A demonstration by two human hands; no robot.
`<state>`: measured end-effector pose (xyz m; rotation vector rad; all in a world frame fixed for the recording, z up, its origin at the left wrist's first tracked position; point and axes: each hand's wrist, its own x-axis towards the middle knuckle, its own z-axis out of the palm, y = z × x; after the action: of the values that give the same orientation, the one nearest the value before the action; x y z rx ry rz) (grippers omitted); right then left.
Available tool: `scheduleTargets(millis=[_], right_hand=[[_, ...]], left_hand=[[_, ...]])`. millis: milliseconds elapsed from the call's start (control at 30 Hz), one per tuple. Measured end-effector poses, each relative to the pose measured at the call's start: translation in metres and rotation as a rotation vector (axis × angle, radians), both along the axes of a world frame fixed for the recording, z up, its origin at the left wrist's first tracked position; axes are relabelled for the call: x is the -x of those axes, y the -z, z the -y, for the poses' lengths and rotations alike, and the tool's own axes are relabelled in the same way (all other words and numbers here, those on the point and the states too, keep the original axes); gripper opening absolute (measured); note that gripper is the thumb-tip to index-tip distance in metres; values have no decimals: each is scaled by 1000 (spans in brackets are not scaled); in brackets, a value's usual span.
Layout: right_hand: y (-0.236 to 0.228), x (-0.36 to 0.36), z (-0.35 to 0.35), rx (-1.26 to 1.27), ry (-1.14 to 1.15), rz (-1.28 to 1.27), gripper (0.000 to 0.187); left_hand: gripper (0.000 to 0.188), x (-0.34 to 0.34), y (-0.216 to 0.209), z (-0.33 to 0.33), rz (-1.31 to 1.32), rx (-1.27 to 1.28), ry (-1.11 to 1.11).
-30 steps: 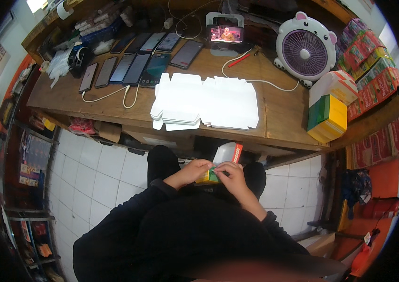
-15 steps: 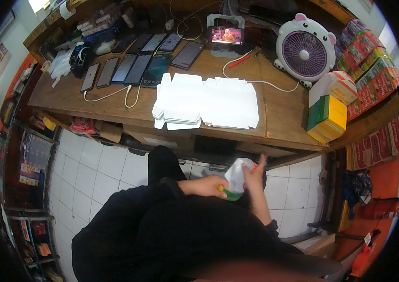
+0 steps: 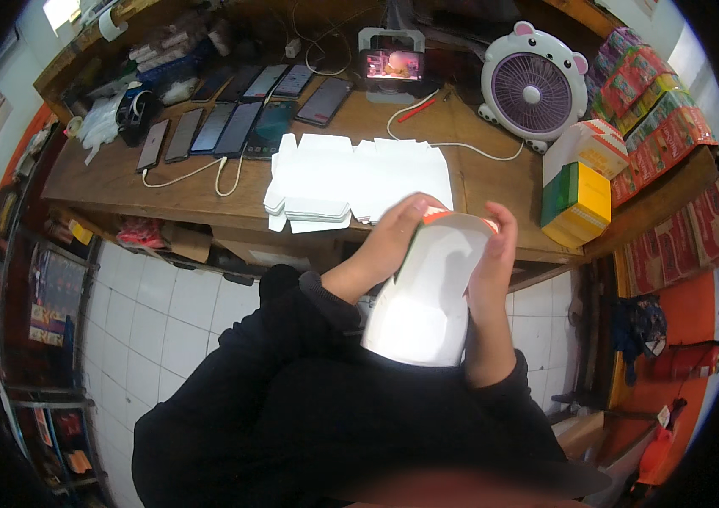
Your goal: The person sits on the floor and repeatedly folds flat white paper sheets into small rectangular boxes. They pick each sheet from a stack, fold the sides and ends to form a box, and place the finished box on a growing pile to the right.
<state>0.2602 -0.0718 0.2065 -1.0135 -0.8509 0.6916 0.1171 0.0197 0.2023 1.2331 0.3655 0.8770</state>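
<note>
Between my two hands is a folded carton box (image 3: 427,296), its open white inside facing up and a strip of orange pattern along its far edge. My left hand (image 3: 386,241) grips the left side of the carton near its far end. Against the right side, my right hand (image 3: 492,262) is curled round the edge with bent fingers. The carton is held over my lap, its far end near the desk's front edge. Just beyond lies a stack of flat white carton blanks (image 3: 313,173) on the wooden desk (image 3: 495,190).
Several phones (image 3: 241,127) lie at the back left with white cables. A phone on a stand (image 3: 393,65) shows a lit picture. To the right are a bear-shaped fan (image 3: 531,95), an orange-white carton (image 3: 592,146), a yellow-green box (image 3: 578,203) and colourful packets (image 3: 664,118).
Both hands have lifted the carton up and forward toward the desk edge. Its hollow white inside is now spread wide, and my left hand has moved to its far end.
</note>
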Motion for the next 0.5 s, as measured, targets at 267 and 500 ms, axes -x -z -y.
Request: scheduleTargets(millis=[267, 500], right_hand=[[-27, 32, -58, 347, -188, 88, 43], [-3, 37, -50, 395, -279, 386, 38]], left_hand=[[39, 41, -16, -17, -191, -272, -396], [46, 42, -13, -29, -114, -223, -639]])
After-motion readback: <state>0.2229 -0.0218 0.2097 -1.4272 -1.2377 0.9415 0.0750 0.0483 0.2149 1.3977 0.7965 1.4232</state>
